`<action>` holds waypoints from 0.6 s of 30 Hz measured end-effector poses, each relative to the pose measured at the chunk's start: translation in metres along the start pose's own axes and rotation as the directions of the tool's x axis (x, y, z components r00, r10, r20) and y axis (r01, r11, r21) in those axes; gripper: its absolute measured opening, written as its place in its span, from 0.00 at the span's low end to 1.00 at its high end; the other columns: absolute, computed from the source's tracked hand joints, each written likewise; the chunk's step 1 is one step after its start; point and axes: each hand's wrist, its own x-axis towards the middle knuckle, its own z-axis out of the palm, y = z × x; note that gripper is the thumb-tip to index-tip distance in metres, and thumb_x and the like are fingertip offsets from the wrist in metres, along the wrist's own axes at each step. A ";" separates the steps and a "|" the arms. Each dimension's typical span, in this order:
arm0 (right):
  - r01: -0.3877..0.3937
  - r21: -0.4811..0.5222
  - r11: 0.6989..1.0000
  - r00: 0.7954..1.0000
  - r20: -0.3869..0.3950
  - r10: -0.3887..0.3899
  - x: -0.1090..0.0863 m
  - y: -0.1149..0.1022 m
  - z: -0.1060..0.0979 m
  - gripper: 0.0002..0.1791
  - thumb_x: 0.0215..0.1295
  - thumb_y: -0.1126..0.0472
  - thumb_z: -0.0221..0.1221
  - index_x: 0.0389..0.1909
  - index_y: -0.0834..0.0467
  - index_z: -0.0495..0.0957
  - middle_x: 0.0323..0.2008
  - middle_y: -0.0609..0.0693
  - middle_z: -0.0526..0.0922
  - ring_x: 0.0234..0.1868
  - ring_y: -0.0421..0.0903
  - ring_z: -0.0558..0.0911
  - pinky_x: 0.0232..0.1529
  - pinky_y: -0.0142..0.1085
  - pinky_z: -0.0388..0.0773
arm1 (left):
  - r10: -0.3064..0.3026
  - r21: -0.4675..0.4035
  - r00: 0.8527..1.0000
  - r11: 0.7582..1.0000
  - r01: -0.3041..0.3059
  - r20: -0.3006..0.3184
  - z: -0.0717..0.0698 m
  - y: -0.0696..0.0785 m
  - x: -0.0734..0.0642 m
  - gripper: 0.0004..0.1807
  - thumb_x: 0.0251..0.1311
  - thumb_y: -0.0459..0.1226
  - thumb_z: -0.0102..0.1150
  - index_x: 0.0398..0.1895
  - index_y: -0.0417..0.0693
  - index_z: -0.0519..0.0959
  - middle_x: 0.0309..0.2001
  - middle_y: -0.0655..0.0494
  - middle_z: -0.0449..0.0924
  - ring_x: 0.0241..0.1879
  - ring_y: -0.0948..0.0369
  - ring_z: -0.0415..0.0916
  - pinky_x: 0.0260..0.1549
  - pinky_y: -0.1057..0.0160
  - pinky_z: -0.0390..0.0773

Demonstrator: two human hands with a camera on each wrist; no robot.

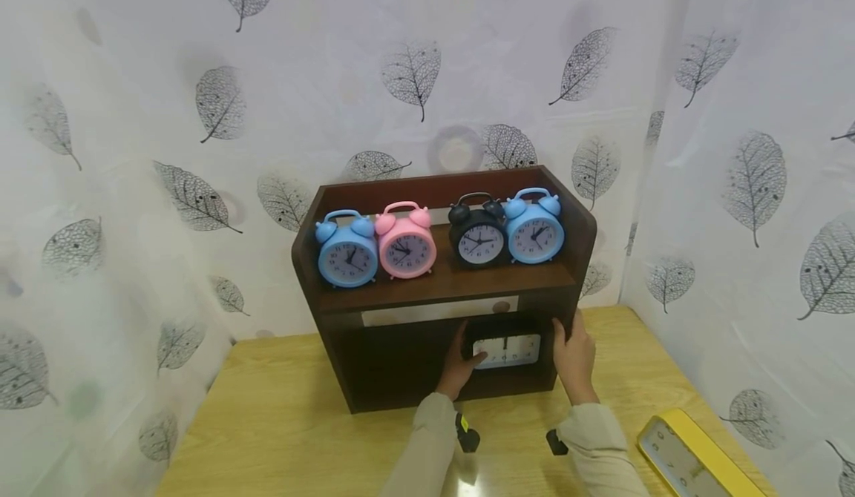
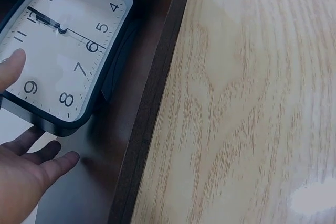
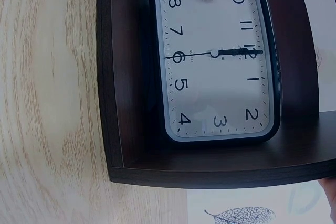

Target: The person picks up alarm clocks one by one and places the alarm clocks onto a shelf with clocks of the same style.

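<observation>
Gripping the rectangular black clock [image 1: 505,354] by its left end, our left hand [image 1: 459,369] is laying its thumb over the face while its other fingers are reaching around the edge. Our right hand [image 1: 576,356] is pinching the right side wall [image 1: 578,237] of the shelf [image 1: 427,191], fingers pointing away from us. The clock is standing between our hands in the lower compartment, with that wall separating it from our right hand. Beyond and above our hands, the upper board [image 1: 437,287] is carrying two blue alarm clocks [image 1: 349,259], a pink one [image 1: 407,248] and a black one [image 1: 479,239]. Nearer us, right of our right hand, a yellow clock [image 1: 715,449] is lying on the table [image 1: 280,400], running out of frame. The clock is hiding some left fingertips, and shadow is obscuring the compartment left of our left hand.
</observation>
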 end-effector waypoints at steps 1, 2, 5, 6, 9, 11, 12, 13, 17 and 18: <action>0.002 0.003 1.000 1.000 -0.003 -0.002 0.000 0.000 0.000 0.20 0.63 0.65 0.56 0.54 0.69 0.68 0.38 0.77 0.79 0.34 0.76 0.76 0.35 0.63 0.69 | 0.002 -0.001 1.000 1.000 -0.002 0.002 0.000 0.000 0.000 0.40 0.58 0.34 0.61 0.72 0.50 0.53 0.70 0.35 0.55 0.68 0.38 0.54 0.61 0.38 0.60; 0.004 0.004 1.000 1.000 -0.004 -0.004 0.000 0.000 0.000 0.20 0.63 0.65 0.56 0.54 0.69 0.68 0.38 0.77 0.79 0.34 0.76 0.76 0.35 0.63 0.69 | -0.001 -0.005 1.000 1.000 0.001 0.003 0.000 0.000 0.000 0.39 0.59 0.34 0.60 0.72 0.49 0.53 0.70 0.35 0.55 0.68 0.38 0.54 0.61 0.38 0.60; 0.005 0.005 1.000 1.000 -0.003 -0.004 0.000 0.000 0.000 0.20 0.63 0.65 0.56 0.54 0.69 0.68 0.38 0.76 0.79 0.34 0.76 0.76 0.34 0.63 0.69 | -0.009 -0.012 1.000 1.000 0.009 0.007 -0.001 -0.001 0.000 0.37 0.61 0.33 0.57 0.72 0.50 0.54 0.69 0.36 0.57 0.68 0.39 0.55 0.60 0.38 0.61; 0.004 0.006 1.000 1.000 -0.002 -0.004 0.000 0.000 -0.001 0.20 0.63 0.65 0.56 0.54 0.69 0.68 0.38 0.76 0.79 0.34 0.76 0.76 0.34 0.63 0.69 | -0.013 -0.014 1.000 1.000 0.014 0.007 -0.001 -0.001 0.001 0.36 0.61 0.33 0.57 0.72 0.50 0.55 0.69 0.36 0.57 0.68 0.39 0.56 0.60 0.38 0.61; 0.002 0.003 1.000 1.000 -0.002 -0.002 0.000 0.000 -0.001 0.20 0.63 0.65 0.56 0.54 0.69 0.68 0.37 0.76 0.79 0.34 0.76 0.76 0.35 0.63 0.69 | -0.019 -0.008 1.000 1.000 0.019 0.006 -0.001 0.000 0.001 0.35 0.62 0.33 0.56 0.72 0.50 0.55 0.68 0.37 0.58 0.67 0.39 0.57 0.59 0.39 0.63; 0.000 0.004 1.000 1.000 -0.004 0.000 0.000 0.000 0.000 0.20 0.63 0.65 0.57 0.54 0.69 0.68 0.37 0.77 0.79 0.35 0.76 0.76 0.35 0.63 0.69 | -0.026 -0.005 1.000 1.000 0.026 0.005 -0.001 0.000 0.001 0.35 0.62 0.33 0.56 0.71 0.50 0.56 0.68 0.37 0.59 0.66 0.39 0.58 0.58 0.39 0.65; 0.000 0.004 1.000 1.000 -0.005 0.000 0.000 0.000 0.000 0.20 0.63 0.65 0.57 0.53 0.69 0.68 0.37 0.77 0.79 0.35 0.76 0.76 0.35 0.63 0.69 | -0.025 -0.001 1.000 1.000 0.025 0.004 -0.001 0.000 0.002 0.35 0.62 0.33 0.56 0.71 0.50 0.56 0.67 0.37 0.60 0.65 0.40 0.59 0.57 0.40 0.66; 0.000 0.004 1.000 1.000 -0.007 0.000 0.000 0.000 0.000 0.20 0.63 0.65 0.57 0.53 0.69 0.68 0.37 0.77 0.79 0.35 0.76 0.76 0.35 0.63 0.69 | -0.025 0.001 1.000 1.000 0.025 0.003 -0.001 0.000 0.002 0.34 0.62 0.33 0.56 0.71 0.50 0.56 0.67 0.37 0.60 0.65 0.40 0.60 0.56 0.40 0.67; -0.002 0.001 1.000 1.000 -0.007 0.002 0.000 0.000 0.000 0.20 0.63 0.65 0.57 0.53 0.69 0.68 0.37 0.77 0.78 0.35 0.76 0.76 0.36 0.63 0.69 | -0.002 0.035 1.000 0.999 0.002 -0.008 -0.001 -0.001 0.003 0.36 0.60 0.33 0.58 0.71 0.49 0.57 0.66 0.37 0.63 0.63 0.41 0.63 0.56 0.42 0.68; -0.003 0.002 1.000 1.000 -0.005 0.003 0.000 0.000 0.000 0.20 0.63 0.65 0.57 0.53 0.69 0.68 0.38 0.77 0.78 0.35 0.76 0.76 0.36 0.64 0.69 | 0.016 0.056 1.000 0.998 -0.015 -0.012 -0.002 -0.001 0.002 0.37 0.59 0.33 0.60 0.71 0.48 0.57 0.66 0.37 0.63 0.63 0.41 0.63 0.56 0.42 0.68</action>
